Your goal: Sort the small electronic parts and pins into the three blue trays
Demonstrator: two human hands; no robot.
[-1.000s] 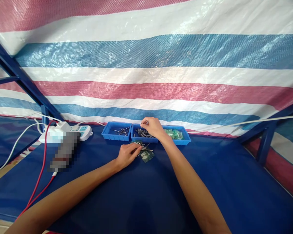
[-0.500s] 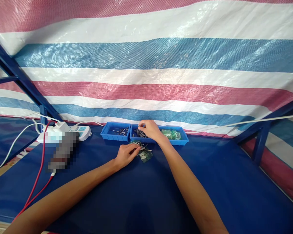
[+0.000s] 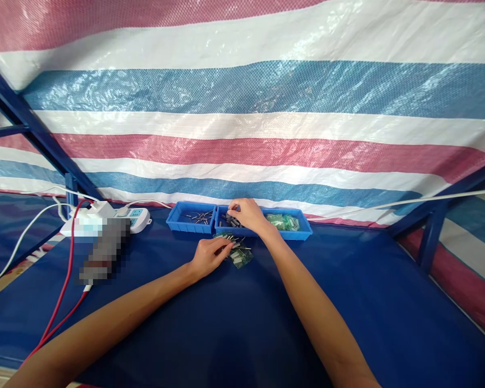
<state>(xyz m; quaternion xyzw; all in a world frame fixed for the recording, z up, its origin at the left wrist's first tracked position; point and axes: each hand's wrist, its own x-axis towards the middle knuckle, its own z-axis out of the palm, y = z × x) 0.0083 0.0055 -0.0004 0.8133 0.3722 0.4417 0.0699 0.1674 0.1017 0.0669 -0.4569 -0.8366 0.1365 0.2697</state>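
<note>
My right hand is over the middle blue bin, which holds small dark grey pieces. Its thumb and fingers are pinched together just above those pieces; anything between the fingertips is too small to make out. On the table, my left hand touches the near left side of a small pile of green pieces and thin metal pins. Its fingers are closed in a pinch, and what they grip is unclear. Part of the pile is hidden behind the left fingertips.
Left of the middle bin stands a blue bin with thin metal pins. Green pieces lie in the right compartment. A white power strip with cables and a blurred dark object are at the left. Striped sheeting hangs behind.
</note>
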